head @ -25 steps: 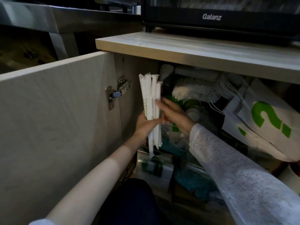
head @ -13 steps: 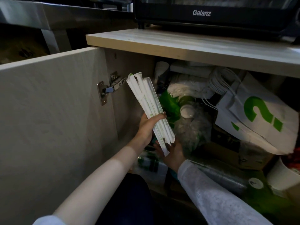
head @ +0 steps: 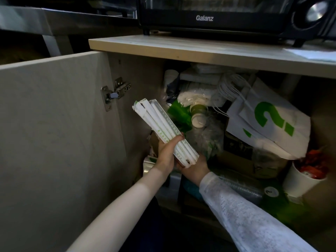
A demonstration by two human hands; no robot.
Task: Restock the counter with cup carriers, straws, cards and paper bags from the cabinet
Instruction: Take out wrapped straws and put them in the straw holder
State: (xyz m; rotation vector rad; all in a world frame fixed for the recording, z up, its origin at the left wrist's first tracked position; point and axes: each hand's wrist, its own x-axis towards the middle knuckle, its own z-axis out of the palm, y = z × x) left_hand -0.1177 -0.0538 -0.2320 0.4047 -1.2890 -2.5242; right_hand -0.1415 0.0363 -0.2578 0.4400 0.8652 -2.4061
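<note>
At nine o'clock the cabinet door [head: 60,142] stands swung wide, which leaves the crowded shelf open to both arms. Just right of its hinge [head: 113,94], the left hand [head: 166,153] has its grip curled around a bundle of wrapped straws [head: 163,131], tilted with the tops toward eleven o'clock, probably so the bundle clears the clutter on its way out. The right hand [head: 195,168] sits under the bundle's lower end, seemingly squaring the ends; whether its fingers are spread or curled cannot be told. Toward two o'clock, paper bags [head: 269,124] with green marks lean inside the cabinet, still to be fetched. Above, at twelve o'clock, the table [head: 209,50] carries a black oven [head: 218,15].
</note>
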